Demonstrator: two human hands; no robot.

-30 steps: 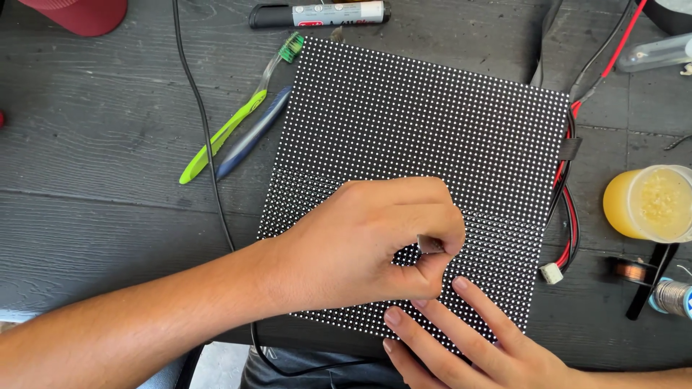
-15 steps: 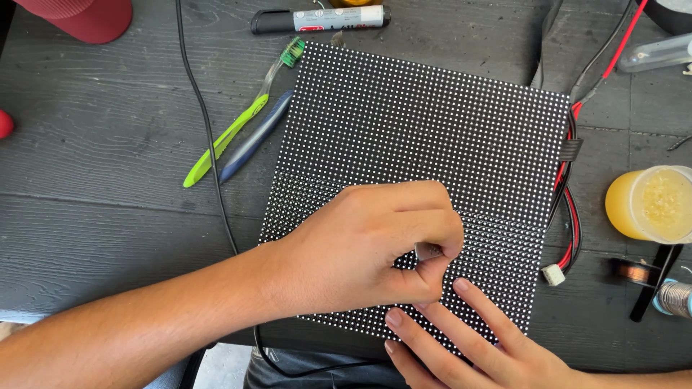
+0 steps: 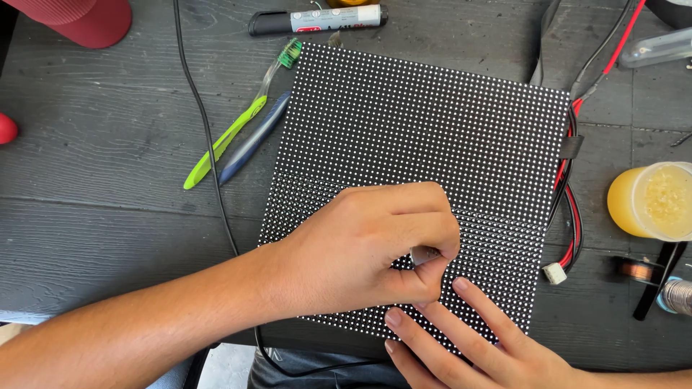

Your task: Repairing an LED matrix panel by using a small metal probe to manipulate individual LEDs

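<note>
A black square LED dot-matrix panel (image 3: 425, 137) lies flat on the dark wooden table. My left hand (image 3: 360, 252) reaches in from the lower left and hovers over the panel's lower part. Its fingers are curled, pinching a small grey metal piece (image 3: 425, 254) between thumb and forefinger against the panel's face. My right hand (image 3: 468, 338) comes in from the bottom right. It rests with fingers spread flat on the panel's near edge, just below the left hand, and holds nothing.
A green toothbrush (image 3: 231, 133) and a dark blue pen (image 3: 256, 137) lie left of the panel, with a thin black cable (image 3: 205, 137) beside them. A marker (image 3: 317, 20) lies behind. Red and black wires (image 3: 573, 216), a yellow tub (image 3: 652, 202) and wire spools (image 3: 674, 292) are on the right.
The view has shifted very slightly. Both hands stay in the same place on the panel, with the left still pinching the small metal piece.
</note>
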